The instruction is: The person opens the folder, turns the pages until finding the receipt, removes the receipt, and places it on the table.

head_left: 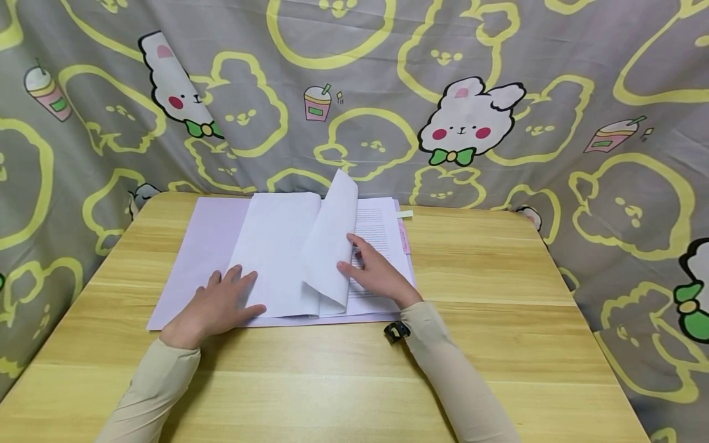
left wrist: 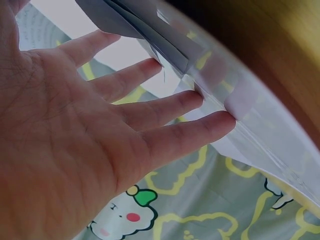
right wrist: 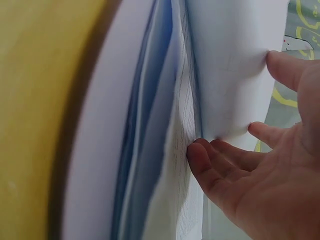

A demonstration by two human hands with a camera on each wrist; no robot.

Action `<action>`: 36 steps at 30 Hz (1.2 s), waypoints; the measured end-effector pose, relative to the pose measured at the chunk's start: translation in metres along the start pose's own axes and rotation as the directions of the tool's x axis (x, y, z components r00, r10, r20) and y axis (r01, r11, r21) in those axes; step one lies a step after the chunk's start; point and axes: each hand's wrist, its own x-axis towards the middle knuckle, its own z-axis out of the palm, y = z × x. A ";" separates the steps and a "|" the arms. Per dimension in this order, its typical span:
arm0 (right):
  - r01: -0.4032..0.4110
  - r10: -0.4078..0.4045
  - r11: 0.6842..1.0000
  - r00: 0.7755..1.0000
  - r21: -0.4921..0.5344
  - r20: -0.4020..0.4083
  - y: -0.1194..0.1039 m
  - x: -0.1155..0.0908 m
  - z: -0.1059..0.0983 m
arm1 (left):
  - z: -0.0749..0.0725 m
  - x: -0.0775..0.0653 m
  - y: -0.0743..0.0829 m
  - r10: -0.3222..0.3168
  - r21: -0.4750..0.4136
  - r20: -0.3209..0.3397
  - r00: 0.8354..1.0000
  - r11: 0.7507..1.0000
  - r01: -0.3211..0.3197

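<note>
A document file with a lilac cover [head_left: 207, 246] lies opened on the table, its left part turned over to show a blank white sheet [head_left: 282, 252]. My left hand [head_left: 216, 304] has its fingers spread, with the fingertips on the lower left of that sheet and on the cover. One white page [head_left: 332, 240] stands up in a curl at the middle of the file. Thumb and index finger of my right hand [head_left: 379, 274] touch the right side of this curled page. Its other fingers are bent near the printed sheet [head_left: 373, 221] underneath, as the right wrist view shows.
The file rests on a wood-grain table [head_left: 310, 381], close to its back edge. A pale tab [head_left: 405, 214] and a pink label [head_left: 404, 239] stick out at the file's right side. A patterned curtain [head_left: 376, 61] hangs behind and on both sides. Something small and black [head_left: 396, 332] sits by the right cuff.
</note>
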 end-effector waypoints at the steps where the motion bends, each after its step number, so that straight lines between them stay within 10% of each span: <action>1: 0.002 -0.002 1.000 1.000 -0.004 0.000 0.000 0.000 0.000 | 0.000 0.000 0.000 0.000 -0.001 0.000 1.000 1.000 0.000; 36: 0.015 -0.015 0.998 1.000 -0.063 0.000 -0.009 -0.001 0.013 | 0.000 0.000 0.001 -0.008 0.012 -0.004 1.000 1.000 0.008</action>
